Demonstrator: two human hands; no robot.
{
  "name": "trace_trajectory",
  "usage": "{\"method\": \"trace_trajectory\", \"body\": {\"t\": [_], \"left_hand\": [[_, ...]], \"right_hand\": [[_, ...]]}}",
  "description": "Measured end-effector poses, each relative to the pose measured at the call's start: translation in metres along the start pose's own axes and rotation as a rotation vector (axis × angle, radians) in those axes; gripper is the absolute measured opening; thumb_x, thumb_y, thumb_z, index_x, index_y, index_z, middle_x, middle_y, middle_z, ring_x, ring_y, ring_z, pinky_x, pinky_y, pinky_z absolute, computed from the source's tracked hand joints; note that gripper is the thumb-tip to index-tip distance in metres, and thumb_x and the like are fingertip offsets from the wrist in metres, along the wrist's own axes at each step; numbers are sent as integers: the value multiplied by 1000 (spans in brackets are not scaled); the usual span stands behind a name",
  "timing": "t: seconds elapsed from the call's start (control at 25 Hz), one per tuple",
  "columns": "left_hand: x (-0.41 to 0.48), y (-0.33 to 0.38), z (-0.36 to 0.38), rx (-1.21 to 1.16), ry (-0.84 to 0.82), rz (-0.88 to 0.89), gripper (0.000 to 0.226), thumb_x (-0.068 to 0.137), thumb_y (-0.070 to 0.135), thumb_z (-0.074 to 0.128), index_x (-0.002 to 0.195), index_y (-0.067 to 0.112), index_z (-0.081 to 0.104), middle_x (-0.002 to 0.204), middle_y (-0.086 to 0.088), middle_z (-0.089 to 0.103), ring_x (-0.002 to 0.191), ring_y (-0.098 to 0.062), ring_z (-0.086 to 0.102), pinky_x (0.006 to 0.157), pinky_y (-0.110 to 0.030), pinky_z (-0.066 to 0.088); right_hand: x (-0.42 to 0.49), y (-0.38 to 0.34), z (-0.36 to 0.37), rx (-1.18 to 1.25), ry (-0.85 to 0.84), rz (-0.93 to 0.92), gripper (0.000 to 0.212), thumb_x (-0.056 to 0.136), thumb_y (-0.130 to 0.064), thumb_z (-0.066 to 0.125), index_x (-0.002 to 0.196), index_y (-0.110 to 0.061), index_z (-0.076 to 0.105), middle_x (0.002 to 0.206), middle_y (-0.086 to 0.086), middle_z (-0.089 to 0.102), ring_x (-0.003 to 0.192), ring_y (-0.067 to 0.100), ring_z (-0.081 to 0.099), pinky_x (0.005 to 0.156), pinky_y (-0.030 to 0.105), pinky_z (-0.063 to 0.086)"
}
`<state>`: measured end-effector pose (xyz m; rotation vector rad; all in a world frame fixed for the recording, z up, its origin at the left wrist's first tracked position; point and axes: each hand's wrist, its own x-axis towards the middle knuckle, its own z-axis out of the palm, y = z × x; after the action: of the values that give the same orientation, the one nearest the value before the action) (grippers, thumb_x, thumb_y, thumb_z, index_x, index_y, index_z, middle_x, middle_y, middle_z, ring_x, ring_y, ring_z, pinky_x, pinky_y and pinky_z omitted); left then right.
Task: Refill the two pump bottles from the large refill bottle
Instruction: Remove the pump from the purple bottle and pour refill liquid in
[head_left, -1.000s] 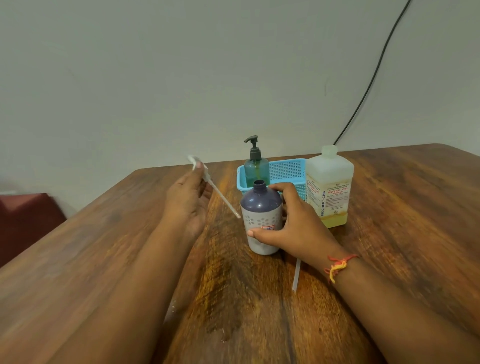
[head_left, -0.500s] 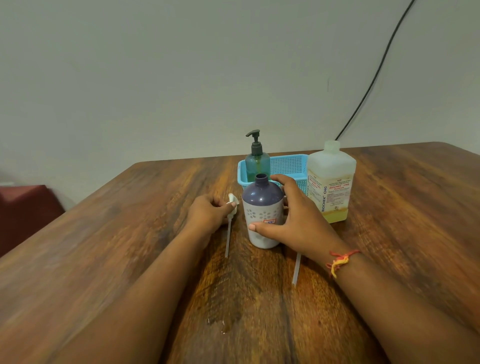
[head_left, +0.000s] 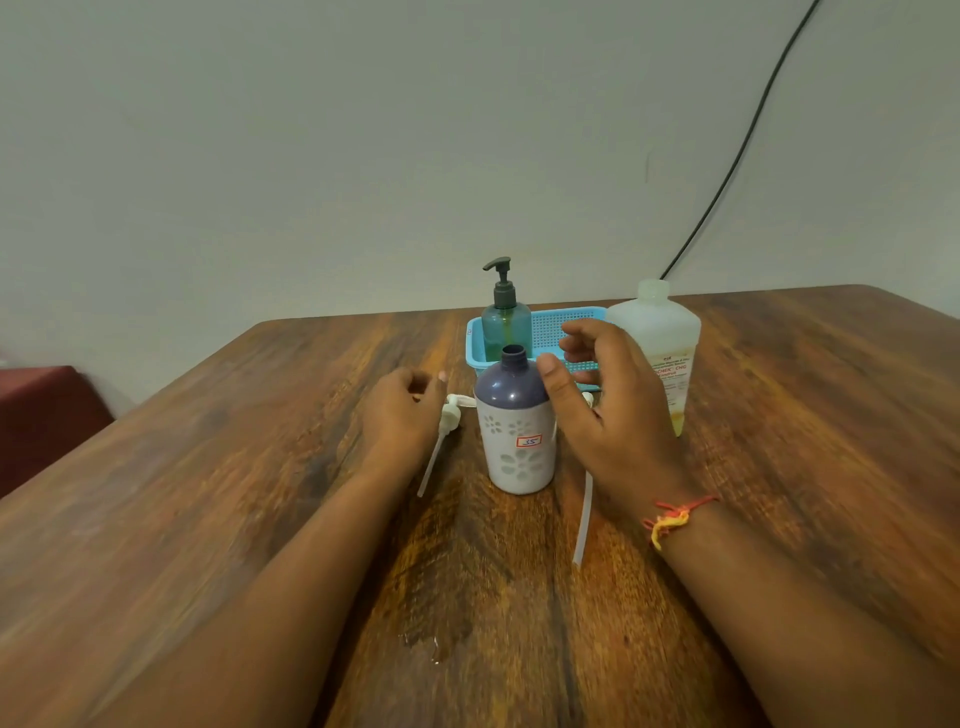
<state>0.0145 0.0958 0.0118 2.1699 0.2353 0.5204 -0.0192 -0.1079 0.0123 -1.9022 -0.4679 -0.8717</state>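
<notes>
Curling loosely on nothing, the left hand (head_left: 402, 415) is just left of a white pump head (head_left: 451, 415) on the table (head_left: 208, 493). Mid-table stands the uncapped purple-and-white bottle (head_left: 517, 447) with a "35" sticker. The right hand (head_left: 613, 415) hovers just beside it, fingers relaxed, empty. Near the far edge, the cloudy refill bottle (head_left: 655, 327) holds little yellow liquid.

I have my left forearm (head_left: 291, 545) and right forearm (head_left: 779, 587) stretched forward from the bottom of the view, bare and converging toward the middle. My left hand (head_left: 402, 410) lies low, knuckles up, its fingers loosely curled inward with nothing in them and the thumb tip poking out to the right. My right hand (head_left: 608, 405) sits a little higher, its back toward me, thumb on the inner side, fingers apart and gently bent, gripping nothing. It looks slightly blurred.
</notes>
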Motion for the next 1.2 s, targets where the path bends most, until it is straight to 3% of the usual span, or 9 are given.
{"method": "trace_trajectory", "body": {"t": [0.08, 0.2, 0.32, 0.48, 0.6, 0.72, 0.88, 1.0, 1.2], "left_hand": [[-9, 6, -1, -138, 72, 194, 25, 105, 39, 49, 107, 20, 65, 95, 3, 63, 82, -6, 56, 64, -19, 43], [-25, 14, 0, -298, -105, 397, 28, 105, 44, 45, 113, 23, 61, 101, 9, 63, 89, 3, 61, 71, -10, 48], [-31, 15, 2, -320, -288, 408, 55, 89, 65, 48, 130, 28, 54, 123, 7, 62, 107, -2, 64, 86, -22, 56], [-34, 14, 4, -263, -372, 432, 77, 72, 69, 65, 138, 36, 43, 132, 20, 55, 116, 6, 59, 86, -14, 54], [-35, 15, 4, -229, -380, 440, 83, 65, 68, 75, 135, 40, 41, 130, 23, 56, 115, 8, 58, 83, -7, 50], [-34, 13, 4, -225, -400, 433, 90, 59, 72, 80, 134, 39, 41, 127, 24, 57, 111, 11, 59, 83, -11, 53], [-35, 14, 5, -216, -377, 445, 93, 60, 68, 80, 137, 34, 40, 128, 20, 57, 113, 8, 59, 87, -18, 56], [-38, 15, 4, -221, -333, 451, 88, 62, 67, 79, 134, 33, 41, 126, 21, 56, 111, 13, 57, 83, -11, 54], [-40, 19, 3, -277, -314, 458, 75, 69, 50, 81, 131, 32, 43, 118, 23, 57, 102, 23, 56, 78, -4, 49]], "right_hand": [[3, -1, -3, -45, 116, -77, 43, 97, -50, 53, 122, -15, 57, 115, -2, 58, 108, 4, 55, 84, 21, 54], [7, 1, -9, -238, 333, -136, 42, 94, -45, 61, 118, -11, 59, 115, 8, 57, 111, 17, 48, 86, 33, 52], [12, 9, -17, -379, 508, 52, 59, 82, -48, 71, 127, -15, 53, 131, 13, 47, 121, 28, 43, 95, 48, 44], [14, 26, -19, -451, 385, 366, 97, 68, -58, 81, 143, -16, 37, 147, 14, 37, 133, 33, 36, 104, 50, 39], [15, 45, -17, -370, 280, 475, 103, 67, -51, 86, 147, -18, 29, 146, 9, 42, 135, 32, 39, 107, 56, 40], [17, 57, -18, -257, 280, 443, 96, 65, -42, 89, 140, -24, 31, 135, 4, 51, 124, 30, 53, 90, 54, 56], [17, 55, -17, -225, 237, 356, 86, 64, -41, 88, 132, -35, 36, 126, -1, 59, 111, 27, 60, 81, 52, 59], [17, 50, -15, -292, 184, 229, 77, 68, -37, 87, 129, -39, 40, 122, -3, 60, 111, 27, 58, 84, 57, 55], [16, 39, -18, -378, 151, 46, 79, 75, -15, 84, 141, -30, 44, 136, 0, 55, 127, 25, 48, 99, 60, 46]]}}
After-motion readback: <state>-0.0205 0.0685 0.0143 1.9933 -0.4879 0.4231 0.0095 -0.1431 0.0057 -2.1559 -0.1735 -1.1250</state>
